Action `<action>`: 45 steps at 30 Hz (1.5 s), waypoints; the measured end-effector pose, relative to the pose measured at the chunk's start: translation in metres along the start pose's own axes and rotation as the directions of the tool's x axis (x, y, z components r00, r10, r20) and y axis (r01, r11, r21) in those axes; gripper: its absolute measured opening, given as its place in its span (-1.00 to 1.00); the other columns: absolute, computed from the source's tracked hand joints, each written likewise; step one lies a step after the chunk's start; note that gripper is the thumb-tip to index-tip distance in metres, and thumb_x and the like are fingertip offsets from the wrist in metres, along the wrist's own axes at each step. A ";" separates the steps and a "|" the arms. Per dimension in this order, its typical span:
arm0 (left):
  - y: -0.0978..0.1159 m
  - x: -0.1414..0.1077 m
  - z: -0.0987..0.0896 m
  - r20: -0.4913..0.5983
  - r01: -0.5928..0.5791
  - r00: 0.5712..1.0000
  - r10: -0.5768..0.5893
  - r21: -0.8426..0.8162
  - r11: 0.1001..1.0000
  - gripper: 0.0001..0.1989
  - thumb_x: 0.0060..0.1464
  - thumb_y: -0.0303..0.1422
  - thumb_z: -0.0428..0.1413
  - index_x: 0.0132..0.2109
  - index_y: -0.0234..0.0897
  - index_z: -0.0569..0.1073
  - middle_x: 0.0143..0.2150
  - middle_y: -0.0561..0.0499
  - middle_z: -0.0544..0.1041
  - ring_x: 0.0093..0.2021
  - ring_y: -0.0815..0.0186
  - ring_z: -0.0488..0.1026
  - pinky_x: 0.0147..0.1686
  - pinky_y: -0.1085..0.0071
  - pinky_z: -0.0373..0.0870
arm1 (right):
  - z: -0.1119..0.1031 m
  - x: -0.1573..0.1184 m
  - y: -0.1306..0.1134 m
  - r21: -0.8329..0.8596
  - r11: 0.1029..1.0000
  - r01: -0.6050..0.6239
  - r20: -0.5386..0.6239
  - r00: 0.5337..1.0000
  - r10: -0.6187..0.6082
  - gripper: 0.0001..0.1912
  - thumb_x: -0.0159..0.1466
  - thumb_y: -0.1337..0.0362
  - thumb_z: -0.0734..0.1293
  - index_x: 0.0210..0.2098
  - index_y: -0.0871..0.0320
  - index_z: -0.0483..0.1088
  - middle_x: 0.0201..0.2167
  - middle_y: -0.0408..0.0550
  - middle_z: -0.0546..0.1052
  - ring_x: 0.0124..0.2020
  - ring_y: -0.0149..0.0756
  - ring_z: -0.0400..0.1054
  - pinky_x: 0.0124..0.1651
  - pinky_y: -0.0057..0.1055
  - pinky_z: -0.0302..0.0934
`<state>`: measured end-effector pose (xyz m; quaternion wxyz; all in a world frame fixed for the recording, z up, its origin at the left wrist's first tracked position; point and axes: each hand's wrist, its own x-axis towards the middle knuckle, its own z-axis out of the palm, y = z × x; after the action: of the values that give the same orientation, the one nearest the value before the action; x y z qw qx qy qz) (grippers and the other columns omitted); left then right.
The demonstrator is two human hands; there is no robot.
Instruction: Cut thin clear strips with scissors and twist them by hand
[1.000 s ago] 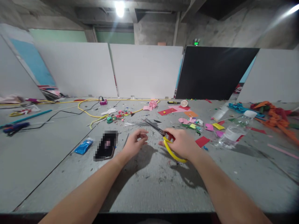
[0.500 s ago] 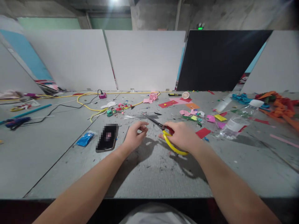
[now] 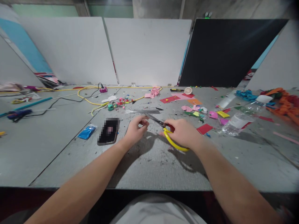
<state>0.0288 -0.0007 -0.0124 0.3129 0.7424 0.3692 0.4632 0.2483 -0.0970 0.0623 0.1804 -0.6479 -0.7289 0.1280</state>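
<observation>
At nine o'clock from the scissors, the left hand (image 3: pixel 136 129) is held with thumb and fingertips curled close; whether anything is pinched cannot be told. Thin silvery wires (image 3: pixel 140 111) are seen loose at eleven o'clock, and a finished cut cannot be confirmed. Red-and-yellow-handled metal scissors (image 3: pixel 158 122), pointed toward ten o'clock near the left fingertips, are gripped in the right hand (image 3: pixel 182 132).
</observation>
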 end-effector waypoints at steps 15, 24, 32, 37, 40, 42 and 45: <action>0.006 0.000 0.001 0.022 -0.010 1.000 0.008 0.064 0.998 -0.90 0.14 -0.37 0.14 -0.19 -0.24 0.52 -0.34 0.03 0.50 -0.31 0.34 0.45 -0.38 0.49 0.43 | -0.004 -0.004 -0.007 -0.301 0.954 -0.005 0.092 0.995 0.034 -0.49 0.38 -0.16 0.32 0.05 0.13 0.42 -0.03 0.16 0.61 -0.06 -0.03 0.52 -0.15 -0.30 0.25; 0.003 0.001 0.003 0.003 0.011 1.000 -0.011 0.063 0.998 -0.85 0.14 -0.36 0.13 -0.16 -0.24 0.54 -0.33 0.02 0.52 -0.31 0.33 0.46 -0.38 0.50 0.43 | -0.012 0.004 -0.014 -0.444 0.896 0.013 0.108 0.993 0.039 -0.62 0.48 -0.01 0.19 0.06 0.12 0.42 -0.08 0.16 0.62 -0.12 -0.02 0.55 -0.18 -0.29 0.23; 0.000 0.001 0.005 0.009 -0.005 1.000 0.004 0.043 0.999 -0.80 0.14 -0.35 0.13 -0.11 -0.25 0.58 -0.30 -0.01 0.55 -0.29 0.31 0.50 -0.36 0.49 0.46 | -0.012 0.007 -0.017 -0.496 0.867 0.044 0.148 0.988 0.035 -0.65 0.50 0.07 0.15 0.06 0.14 0.40 -0.07 0.17 0.61 -0.15 -0.05 0.55 -0.18 -0.29 0.24; 0.001 0.001 0.005 0.002 -0.001 1.000 0.001 0.029 1.000 -0.81 0.13 -0.38 0.14 -0.11 -0.26 0.57 -0.31 -0.01 0.57 -0.29 0.30 0.51 -0.36 0.47 0.49 | -0.015 0.012 -0.021 -0.499 0.864 0.068 0.158 0.987 0.014 -0.64 0.49 0.07 0.14 0.07 0.15 0.40 -0.05 0.19 0.61 -0.10 -0.02 0.55 -0.17 -0.28 0.26; 0.000 0.001 0.004 -0.001 -0.003 1.000 0.003 0.024 1.000 -0.83 0.13 -0.40 0.13 -0.13 -0.24 0.57 -0.31 0.00 0.56 -0.28 0.30 0.52 -0.36 0.48 0.49 | -0.018 0.014 -0.022 -0.499 0.863 0.083 0.184 0.983 0.012 -0.62 0.49 0.05 0.14 0.06 0.15 0.41 -0.04 0.20 0.61 -0.10 -0.03 0.55 -0.17 -0.29 0.26; 0.000 0.001 0.004 -0.003 -0.011 1.000 0.011 0.030 0.999 -0.84 0.13 -0.40 0.14 -0.14 -0.24 0.57 -0.31 0.00 0.55 -0.28 0.31 0.51 -0.37 0.49 0.49 | -0.020 0.015 -0.022 -0.496 0.864 0.089 0.210 0.978 0.020 -0.62 0.50 0.05 0.14 0.06 0.14 0.41 -0.06 0.18 0.62 -0.12 -0.05 0.55 -0.20 -0.31 0.25; 0.000 0.001 0.005 -0.011 -0.020 1.000 0.020 0.036 0.999 -0.85 0.13 -0.39 0.14 -0.15 -0.24 0.56 -0.31 0.00 0.54 -0.28 0.31 0.49 -0.37 0.50 0.48 | -0.022 0.015 -0.022 -0.495 0.864 0.092 0.228 0.973 0.027 -0.63 0.49 0.07 0.15 0.07 0.13 0.42 -0.09 0.17 0.62 -0.16 -0.07 0.55 -0.23 -0.32 0.24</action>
<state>0.0336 -0.0007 -0.0139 0.2931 0.7489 0.3717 0.4638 0.2364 -0.0865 0.0928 -0.0767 -0.6412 -0.7635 0.0041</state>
